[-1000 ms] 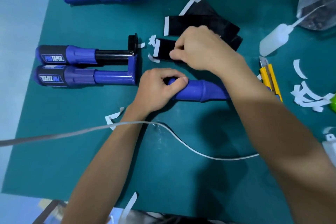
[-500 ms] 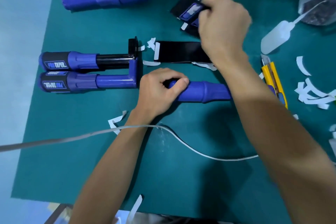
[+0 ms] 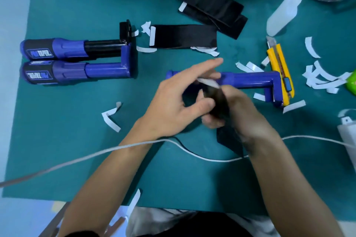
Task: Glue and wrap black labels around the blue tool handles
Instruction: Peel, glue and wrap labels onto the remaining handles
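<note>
One black label (image 3: 228,139), left hand (image 3: 173,106), right hand (image 3: 246,115) fingers pinching its edges, handle (image 3: 248,80) behind

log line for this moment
right hand grips black label; left hand at it, grip blurred; blue tool on mat, unlabelled

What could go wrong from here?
1. The black label in the right hand hangs loose; it could fold or crease before reaching the blue tool handle.
2. Backing scraps lie beside that handle; one might get trapped under the wrap.
3. The white cable crosses both forearms and might snag.
</note>
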